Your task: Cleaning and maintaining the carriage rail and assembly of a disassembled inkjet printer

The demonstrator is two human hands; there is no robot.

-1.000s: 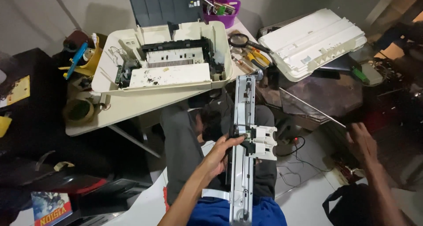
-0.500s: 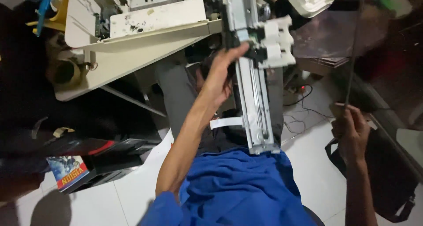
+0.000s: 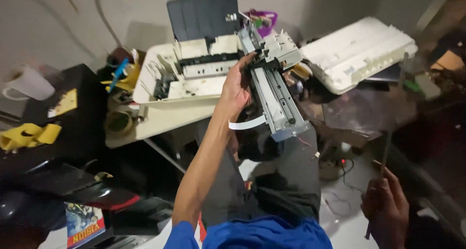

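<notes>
A cluttered table (image 3: pixel 160 125) fills the upper middle, bearing a gutted printer (image 3: pixel 187 76). The left hand (image 3: pixel 237 86) grips the removed carriage rail (image 3: pixel 272 86) at centre; the right hand (image 3: pixel 386 205), lower right, clasps a thin rod (image 3: pixel 388 147). Casing (image 3: pixel 359 52) lies aside.

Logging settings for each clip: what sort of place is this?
Probably a small, cluttered electronics repair workspace. An opened printer body sits on a table, a removed white cover lies alongside, and the left hand holds a metal carriage assembly.
</notes>
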